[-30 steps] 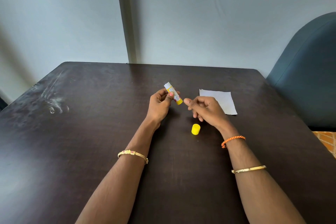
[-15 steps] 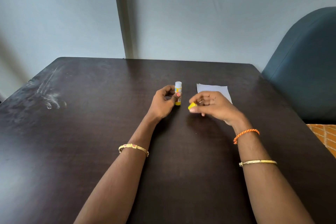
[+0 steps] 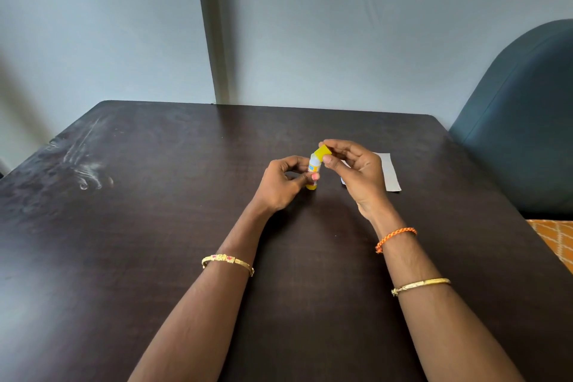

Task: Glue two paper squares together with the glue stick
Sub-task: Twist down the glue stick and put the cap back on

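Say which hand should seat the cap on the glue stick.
Right. The right hand already pinches the yellow cap at the top of the glue stick; the left hand holds the tube upright.

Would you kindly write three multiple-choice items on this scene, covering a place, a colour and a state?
1. Where is the paper?
A. behind the right hand
B. left of the left hand
C. at the table's near edge

2. What colour is the cap?
A. red
B. yellow
C. blue

3. How is the glue stick?
A. lying on the table
B. on the paper
C. upright in the left hand

Key: 1 A, the white sheet shows past the right hand; 2 B, the cap is plainly yellow; 3 C, left fingers grip it, base down.
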